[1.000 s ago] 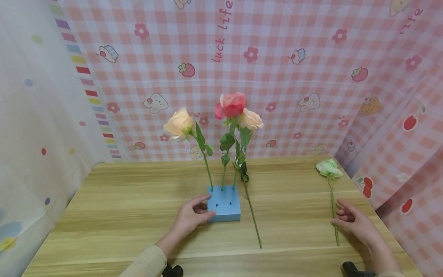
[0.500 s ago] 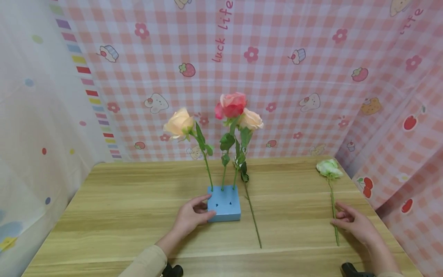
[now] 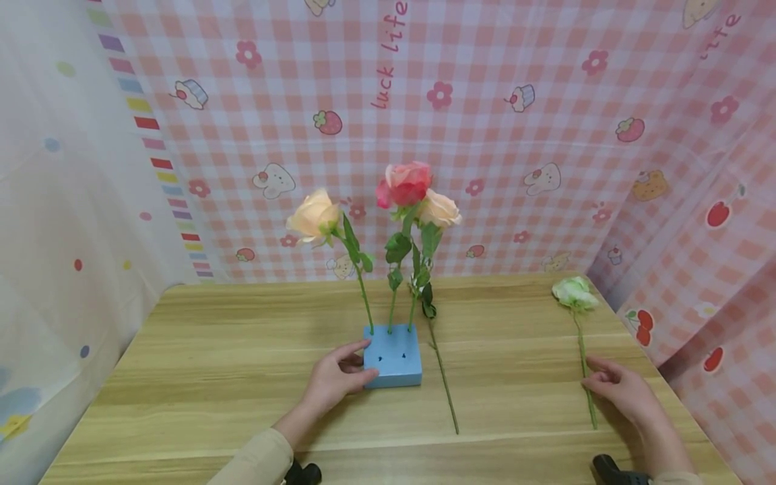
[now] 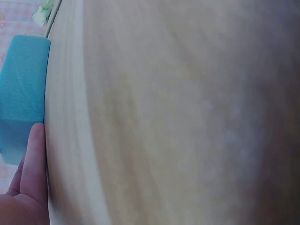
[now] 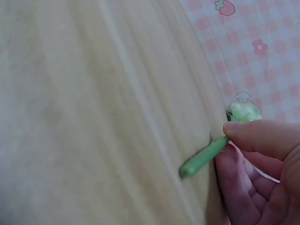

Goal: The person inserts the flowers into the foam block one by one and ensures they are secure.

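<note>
My left hand (image 3: 332, 378) holds the left side of a blue foam block (image 3: 397, 369), thumb at its front corner and fingers farther back. Two peach roses (image 3: 315, 214) and a pink-red rose (image 3: 405, 183) stand in the block's back row of holes; two more holes show in front. On the right, my right hand (image 3: 624, 391) pinches the lower stem of a pale green flower (image 3: 574, 294) between thumb and fingers. The right wrist view shows the cut stem end (image 5: 204, 159) sticking out past the fingertips, close over the table.
Another flower stem (image 3: 445, 380) with dark leaves lies on the wooden table (image 3: 212, 377), just right of the block; its bloom is hidden behind the standing flowers. A checked pink curtain (image 3: 485, 135) hangs behind the table, and a white one (image 3: 54, 202) at left.
My right fingers have closed in on the green flower's stem, and the flower has shifted slightly, its bloom a little to the left. My left hand and the block have stayed in place.
</note>
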The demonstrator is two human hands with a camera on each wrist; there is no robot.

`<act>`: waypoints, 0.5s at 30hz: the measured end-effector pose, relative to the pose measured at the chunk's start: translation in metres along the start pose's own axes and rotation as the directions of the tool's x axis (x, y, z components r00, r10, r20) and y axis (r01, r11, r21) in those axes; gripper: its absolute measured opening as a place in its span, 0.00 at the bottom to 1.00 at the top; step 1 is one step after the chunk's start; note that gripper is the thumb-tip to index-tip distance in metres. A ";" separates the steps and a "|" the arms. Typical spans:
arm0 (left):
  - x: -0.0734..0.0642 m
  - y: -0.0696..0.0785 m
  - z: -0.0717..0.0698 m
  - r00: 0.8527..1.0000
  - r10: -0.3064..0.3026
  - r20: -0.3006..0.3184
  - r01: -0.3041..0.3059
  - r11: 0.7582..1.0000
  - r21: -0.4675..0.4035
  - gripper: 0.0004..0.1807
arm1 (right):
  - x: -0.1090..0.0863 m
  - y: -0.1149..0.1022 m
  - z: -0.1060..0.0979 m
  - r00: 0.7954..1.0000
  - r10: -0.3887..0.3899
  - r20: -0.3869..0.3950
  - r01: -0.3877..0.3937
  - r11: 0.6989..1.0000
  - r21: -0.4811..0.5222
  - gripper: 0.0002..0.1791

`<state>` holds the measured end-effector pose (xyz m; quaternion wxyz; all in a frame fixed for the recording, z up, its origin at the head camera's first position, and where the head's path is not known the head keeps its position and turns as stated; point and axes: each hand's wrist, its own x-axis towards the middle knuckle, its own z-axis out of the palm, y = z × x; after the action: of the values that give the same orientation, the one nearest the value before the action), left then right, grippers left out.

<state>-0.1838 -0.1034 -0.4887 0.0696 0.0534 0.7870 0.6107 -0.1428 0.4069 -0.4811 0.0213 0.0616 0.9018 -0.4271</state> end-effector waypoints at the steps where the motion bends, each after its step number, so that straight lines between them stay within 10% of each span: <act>1: 0.000 0.000 0.000 1.000 -0.002 0.001 0.002 1.000 0.000 0.33 | 0.001 0.000 0.000 1.000 0.006 0.004 -0.006 1.000 0.024 0.33; 15: -0.006 0.014 0.000 1.000 -0.004 -0.008 0.004 1.000 -0.001 0.32 | 0.004 -0.007 0.007 0.998 0.039 0.053 -0.051 0.966 0.254 0.27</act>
<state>-0.1778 -0.1007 -0.4754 0.0678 0.0494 0.7870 0.6112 -0.1481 0.3975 -0.4811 0.0443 0.0741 0.8370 -0.5403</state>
